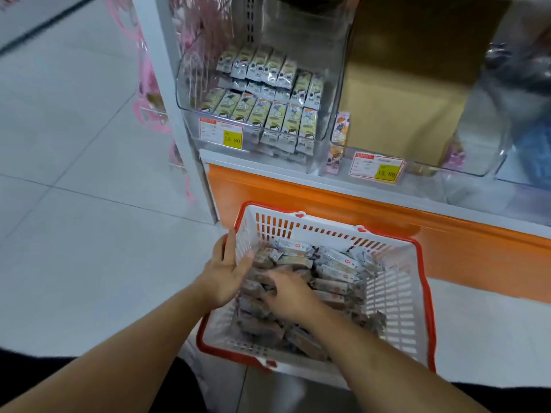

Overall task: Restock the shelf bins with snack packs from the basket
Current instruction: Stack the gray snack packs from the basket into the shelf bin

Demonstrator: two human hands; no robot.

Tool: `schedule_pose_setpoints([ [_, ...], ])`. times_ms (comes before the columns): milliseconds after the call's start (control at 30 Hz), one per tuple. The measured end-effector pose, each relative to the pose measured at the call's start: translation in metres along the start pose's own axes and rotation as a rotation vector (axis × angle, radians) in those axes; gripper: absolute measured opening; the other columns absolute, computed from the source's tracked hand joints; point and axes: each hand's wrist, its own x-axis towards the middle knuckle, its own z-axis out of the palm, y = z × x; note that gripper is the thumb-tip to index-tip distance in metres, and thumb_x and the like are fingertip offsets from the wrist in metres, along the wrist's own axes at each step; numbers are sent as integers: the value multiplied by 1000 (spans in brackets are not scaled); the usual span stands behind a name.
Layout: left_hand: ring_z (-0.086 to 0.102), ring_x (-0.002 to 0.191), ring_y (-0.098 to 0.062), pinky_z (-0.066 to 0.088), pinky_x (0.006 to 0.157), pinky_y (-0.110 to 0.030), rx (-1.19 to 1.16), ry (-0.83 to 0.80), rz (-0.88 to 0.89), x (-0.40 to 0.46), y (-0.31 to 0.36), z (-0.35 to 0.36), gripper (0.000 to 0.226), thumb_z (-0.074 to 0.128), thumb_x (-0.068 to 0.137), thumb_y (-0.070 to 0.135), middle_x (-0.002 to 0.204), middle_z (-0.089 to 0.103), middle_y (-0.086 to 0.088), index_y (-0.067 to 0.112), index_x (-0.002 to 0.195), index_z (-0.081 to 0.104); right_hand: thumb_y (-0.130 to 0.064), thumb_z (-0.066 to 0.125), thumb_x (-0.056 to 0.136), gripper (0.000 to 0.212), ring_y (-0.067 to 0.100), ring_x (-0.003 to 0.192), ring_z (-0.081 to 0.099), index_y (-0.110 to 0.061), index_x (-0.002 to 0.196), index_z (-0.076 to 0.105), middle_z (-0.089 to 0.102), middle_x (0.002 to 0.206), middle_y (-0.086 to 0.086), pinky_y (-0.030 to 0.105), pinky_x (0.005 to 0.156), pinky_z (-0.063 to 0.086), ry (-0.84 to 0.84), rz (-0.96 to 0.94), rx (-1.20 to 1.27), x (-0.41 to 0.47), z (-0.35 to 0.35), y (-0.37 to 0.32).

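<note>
Head view looks down on a white basket (393, 296) with a red rim, standing on the tiled floor (74, 234) against the orange base of a shelf (328, 186). Snack packs (331, 263) lie heaped inside the basket. Left hand (228, 271) sits at the basket's left wall, palm turned inward, fingers straight and loosely spread, with the fingertips touching the packs near the wall. Right hand (290, 293) is down among the packs in the middle of the heap, knuckles up; its fingers are blurred and partly buried, so I cannot tell whether they grip a pack. On the shelf above, the left clear bin (185, 93) holds upright rows of packs, with a price tag (221, 133) on its front. Just beside it on the right, a second clear bin (483, 150) holds a brown carton (417, 84) and carries its own price tag (377, 168).
</note>
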Motion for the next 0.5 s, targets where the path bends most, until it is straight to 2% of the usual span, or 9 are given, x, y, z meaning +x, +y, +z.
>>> schedule_pose_setpoints([
  [67,9,158,-28,12,125,-42,-17,-20,-5,0,1,-1,80,24,101,69,171,-11,9,37,160,-19,-48,57,96,25,26,102,64,-30,112,63,68,111,0,38,78,54,28,4,-32,11,16,-1],
  [100,8,158,-28,12,125,-42,-12,-22,-2,0,2,-1,80,23,100,69,170,-12,9,37,160,-19,-50,57,95,23,25,97,65,-30,106,63,68,106,0,35,71,48,60,21,-59,17,24,-1],
  [167,8,158,-28,13,126,-43,-11,-24,-10,2,3,0,80,22,100,69,170,-13,10,37,159,-21,-51,59,92,24,25,90,67,-28,97,63,70,99,0,33,65,41,151,58,-128,25,39,-1],
  [233,9,158,-30,13,126,-44,-1,-21,-22,4,1,1,80,21,100,71,170,-12,10,37,159,-21,-47,62,93,22,27,92,67,-28,101,67,72,99,1,35,66,46,210,78,-183,29,51,-1],
  [333,11,157,-32,16,127,-49,9,-22,-16,7,-5,2,81,20,98,74,169,-11,12,40,158,-23,-36,61,99,16,29,103,62,-27,109,68,72,103,2,39,78,52,231,111,-160,27,53,-1],
  [400,13,156,-34,19,126,-52,-2,-26,-22,7,-7,2,82,19,96,78,169,-9,14,43,157,-24,-32,62,97,5,28,99,60,-28,95,64,69,97,3,39,76,52,214,124,-108,21,45,-2],
  [467,13,156,-36,18,126,-54,-4,-22,-35,7,-5,3,82,19,96,77,169,-7,12,43,157,-23,-29,64,95,15,25,89,63,-28,82,56,66,90,0,39,70,55,159,143,-61,15,30,-1],
  [500,12,155,-37,17,125,-54,0,-18,-47,6,-2,3,81,19,97,76,170,-6,10,42,158,-21,-28,65,94,12,22,85,64,-28,84,59,66,89,-2,39,69,57,130,158,-7,11,19,-1],
])
